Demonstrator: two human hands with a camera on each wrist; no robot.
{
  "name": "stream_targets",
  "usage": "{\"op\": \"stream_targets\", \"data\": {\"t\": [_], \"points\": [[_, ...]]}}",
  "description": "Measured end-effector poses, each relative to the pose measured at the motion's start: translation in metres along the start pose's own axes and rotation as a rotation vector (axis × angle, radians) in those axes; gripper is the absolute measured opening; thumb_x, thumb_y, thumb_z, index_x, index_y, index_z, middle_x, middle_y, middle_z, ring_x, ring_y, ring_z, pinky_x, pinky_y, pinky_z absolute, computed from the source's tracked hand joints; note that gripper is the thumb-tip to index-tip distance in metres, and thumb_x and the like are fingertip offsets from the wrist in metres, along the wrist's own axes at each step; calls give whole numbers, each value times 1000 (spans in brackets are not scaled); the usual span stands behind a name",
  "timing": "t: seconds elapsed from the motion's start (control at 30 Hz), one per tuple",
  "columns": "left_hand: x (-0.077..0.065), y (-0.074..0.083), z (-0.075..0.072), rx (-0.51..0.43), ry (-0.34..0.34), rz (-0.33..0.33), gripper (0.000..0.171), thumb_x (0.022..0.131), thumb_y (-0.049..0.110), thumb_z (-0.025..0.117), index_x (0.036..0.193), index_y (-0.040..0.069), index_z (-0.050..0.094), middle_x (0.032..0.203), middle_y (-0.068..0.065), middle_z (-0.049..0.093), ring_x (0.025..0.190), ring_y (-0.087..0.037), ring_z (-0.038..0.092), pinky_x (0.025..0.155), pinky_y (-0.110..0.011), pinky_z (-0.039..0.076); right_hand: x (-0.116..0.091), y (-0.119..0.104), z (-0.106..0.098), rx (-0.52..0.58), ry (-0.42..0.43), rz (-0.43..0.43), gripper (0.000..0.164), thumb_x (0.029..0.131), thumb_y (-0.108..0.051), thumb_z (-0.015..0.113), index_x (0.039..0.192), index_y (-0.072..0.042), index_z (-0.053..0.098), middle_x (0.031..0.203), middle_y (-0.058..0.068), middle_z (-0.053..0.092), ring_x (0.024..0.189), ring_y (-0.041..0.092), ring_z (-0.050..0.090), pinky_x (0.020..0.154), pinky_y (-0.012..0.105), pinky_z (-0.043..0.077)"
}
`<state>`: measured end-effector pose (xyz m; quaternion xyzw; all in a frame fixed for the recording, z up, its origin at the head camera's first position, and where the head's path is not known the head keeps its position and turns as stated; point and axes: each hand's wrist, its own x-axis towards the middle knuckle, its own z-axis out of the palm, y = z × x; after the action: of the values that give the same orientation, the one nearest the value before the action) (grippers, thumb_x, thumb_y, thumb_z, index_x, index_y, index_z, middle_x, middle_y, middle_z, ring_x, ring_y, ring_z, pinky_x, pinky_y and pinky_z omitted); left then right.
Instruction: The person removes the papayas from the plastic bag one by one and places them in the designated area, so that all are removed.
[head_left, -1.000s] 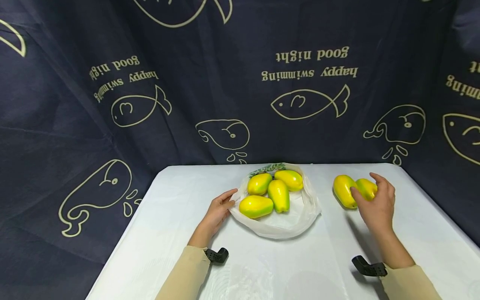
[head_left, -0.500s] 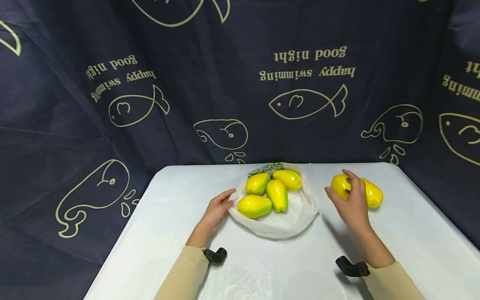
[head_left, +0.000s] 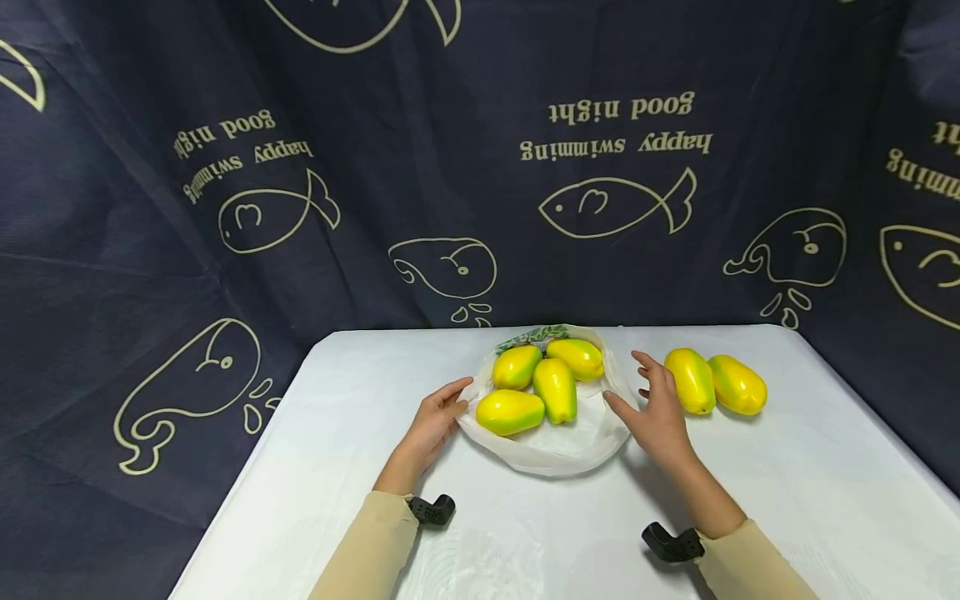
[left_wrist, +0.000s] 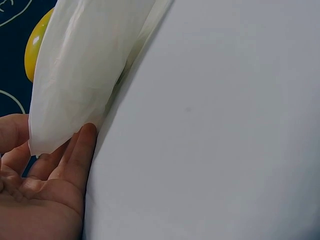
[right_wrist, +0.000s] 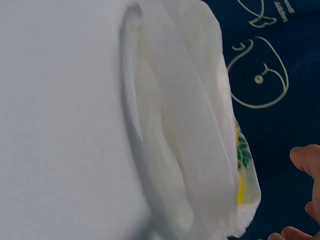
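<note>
A white plastic bag (head_left: 543,458) lies with its mouth spread on the table. Inside it rest several glossy yellow-green papayas (head_left: 555,392). My left hand (head_left: 433,425) holds the bag's left rim; the left wrist view has the plastic edge between thumb and fingers (left_wrist: 82,155). Over the right rim is my right hand (head_left: 660,421), fingers spread apart and nothing in its grasp. Its thumb overlaps the bag's mouth in the head view. In the right wrist view, only part of this hand (right_wrist: 310,165) shows, beside the bag's wall (right_wrist: 200,125).
Two more papayas, a left one (head_left: 692,382) and a right one (head_left: 738,385), lie side by side to the right of the bag. A white-covered table (head_left: 360,367) bears everything. Behind it hangs a dark cloth (head_left: 450,167) with fish drawings.
My right hand has moved left, from the two loose papayas to the bag's right rim. Both papayas stay on the table. The left hand keeps its place.
</note>
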<state>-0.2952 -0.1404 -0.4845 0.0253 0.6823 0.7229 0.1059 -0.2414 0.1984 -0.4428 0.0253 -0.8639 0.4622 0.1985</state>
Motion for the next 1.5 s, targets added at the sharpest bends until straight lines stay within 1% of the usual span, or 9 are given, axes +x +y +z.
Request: {"op": "stream_targets", "data": {"t": [0.13, 0.47, 0.67, 0.8, 0.97, 1.13, 1.2, 1.4, 1.5], "points": [[-1, 0, 1, 0, -2, 2, 45, 101, 5, 53, 145, 12, 53, 160, -9, 38, 145, -28, 40, 108, -33, 48, -2, -1, 10, 6, -22, -6, 74, 87, -13, 76, 149, -6, 35, 146, 27, 36, 134, 43, 40, 106, 58, 44], [-3, -2, 0, 13, -3, 7, 45, 101, 5, 53, 145, 10, 52, 159, -11, 40, 144, -29, 42, 106, -31, 50, -2, -8, 27, 18, -129, 69, 78, 90, -15, 74, 153, -8, 28, 150, 27, 31, 139, 42, 40, 109, 54, 46], [-3, 0, 1, 25, -2, 7, 45, 101, 5, 53, 145, 12, 53, 159, -11, 40, 144, -28, 43, 107, -34, 50, -1, -6, 33, 25, -192, 46, 79, 91, -15, 73, 154, -5, 26, 152, 27, 29, 139, 46, 40, 108, 56, 46], [-3, 0, 2, 24, 1, 0, 45, 100, 5, 53, 145, 14, 53, 159, -9, 40, 144, -27, 43, 108, -34, 49, -1, -4, 38, 34, -226, 45, 80, 91, -17, 73, 154, -5, 26, 152, 26, 32, 137, 46, 43, 107, 57, 46], [-1, -1, 1, 40, 0, 5, 45, 101, 6, 53, 145, 13, 53, 158, -10, 41, 142, -28, 45, 106, -33, 51, 0, -3, 48, 8, -254, 72, 80, 90, -20, 74, 153, -5, 28, 151, 23, 38, 134, 43, 46, 105, 56, 47], [-1, -2, 1, 54, 7, 6, 44, 101, 6, 53, 145, 13, 54, 158, -11, 42, 142, -28, 45, 106, -34, 51, 2, -1, 57, -16, -277, 121, 81, 90, -25, 73, 154, -4, 27, 150, 24, 38, 134, 42, 47, 105, 54, 48], [-1, -2, 1, 57, 8, 5, 44, 101, 6, 53, 145, 13, 54, 158, -11, 42, 142, -28, 45, 106, -34, 50, 4, -2, 60, -17, -282, 146, 82, 90, -26, 74, 154, -6, 26, 150, 23, 38, 135, 41, 46, 106, 53, 47], [-1, -2, 1, 65, 7, 9, 45, 100, 6, 54, 145, 13, 54, 158, -11, 42, 141, -28, 46, 105, -32, 51, 7, -2, 67, -12, -287, 189, 86, 89, -24, 75, 154, -4, 24, 150, 25, 40, 133, 42, 48, 112, 52, 43], [-1, -2, 2, 71, 9, 10, 45, 100, 6, 54, 145, 13, 54, 157, -11, 42, 141, -29, 46, 105, -33, 51, 8, -2, 69, -1, -287, 211, 89, 88, -24, 75, 156, -4, 21, 150, 26, 39, 133, 43, 49, 110, 51, 45]]}}
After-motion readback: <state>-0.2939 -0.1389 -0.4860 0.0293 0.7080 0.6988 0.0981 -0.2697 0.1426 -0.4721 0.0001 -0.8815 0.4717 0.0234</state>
